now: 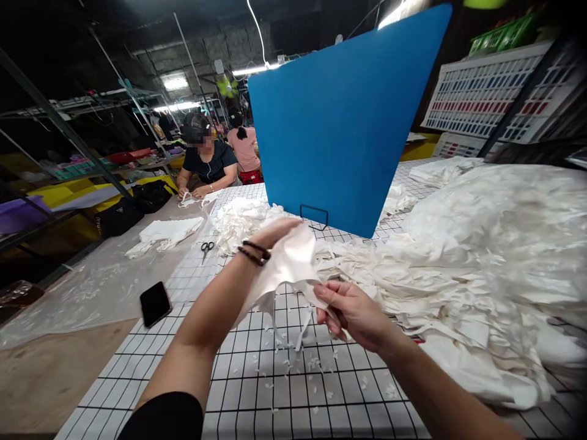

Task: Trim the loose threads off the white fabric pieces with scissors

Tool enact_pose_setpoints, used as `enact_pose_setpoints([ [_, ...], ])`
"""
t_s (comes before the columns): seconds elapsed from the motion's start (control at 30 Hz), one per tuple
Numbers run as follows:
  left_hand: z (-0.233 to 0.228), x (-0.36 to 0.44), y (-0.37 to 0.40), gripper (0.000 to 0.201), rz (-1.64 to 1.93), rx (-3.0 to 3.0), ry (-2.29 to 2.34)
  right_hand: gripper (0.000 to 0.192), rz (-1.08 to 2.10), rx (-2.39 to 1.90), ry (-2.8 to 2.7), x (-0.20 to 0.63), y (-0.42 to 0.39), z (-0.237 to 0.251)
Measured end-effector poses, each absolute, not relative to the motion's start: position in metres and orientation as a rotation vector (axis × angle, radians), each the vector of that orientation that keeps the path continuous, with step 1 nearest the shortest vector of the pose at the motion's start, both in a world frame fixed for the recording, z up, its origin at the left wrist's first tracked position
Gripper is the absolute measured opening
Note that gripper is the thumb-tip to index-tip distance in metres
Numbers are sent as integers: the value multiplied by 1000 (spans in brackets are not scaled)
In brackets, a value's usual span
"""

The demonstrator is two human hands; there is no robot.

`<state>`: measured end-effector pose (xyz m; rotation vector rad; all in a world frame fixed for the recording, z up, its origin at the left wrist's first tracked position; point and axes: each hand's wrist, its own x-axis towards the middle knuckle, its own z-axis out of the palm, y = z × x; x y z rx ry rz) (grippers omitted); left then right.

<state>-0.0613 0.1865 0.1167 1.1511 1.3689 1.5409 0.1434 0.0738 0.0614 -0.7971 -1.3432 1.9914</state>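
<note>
A thin, smooth white cloth piece (293, 256) is stretched between my hands above the grid-patterned table (257, 403). My right hand (351, 311) pinches its lower right edge between thumb and fingers. At the upper left of the cloth is my left hand (282, 229), its back and wrist showing while the cloth hides its fingers. Two dark bracelets (255, 252) circle that wrist. A narrow white strip (303, 330) shows below the cloth, and small white scraps (314, 365) are scattered on the table beneath.
To the right lies a large heap of white cloth pieces (458, 287). Beyond my hands are a smaller white pile (243, 220) and an upright blue board (343, 128). Scissors (207, 249) and a phone (155, 304) lie left. A co-worker (208, 159) sits across, handling white material.
</note>
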Motion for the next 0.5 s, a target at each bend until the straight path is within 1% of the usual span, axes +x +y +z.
enact_pose_setpoints([
  [0.1,80,-32,198,7,1195,1242,1412,27,2115,-936,-907,146,70,11],
  [0.17,52,-23,176,3,1036,1277,1417,21,2129,-1042,-724,151,61,-19],
  [0.2,38,-22,157,7,956,1287,1411,19,2129,-1080,-663,153,55,-31],
  [0.27,12,-22,110,31,761,1282,1382,17,2134,-1084,-598,156,43,-47],
  [0.33,-9,-21,63,44,577,1245,1324,20,2124,-1002,-602,156,33,-56],
  [0.37,-19,-20,43,47,536,1198,1276,23,2104,-971,-626,155,29,-60],
  [0.43,-35,-12,15,46,653,1133,1260,27,2036,-997,-695,152,25,-65],
  [0.5,-50,-2,3,43,798,1048,1223,30,1944,-1113,-779,148,24,-68],
])
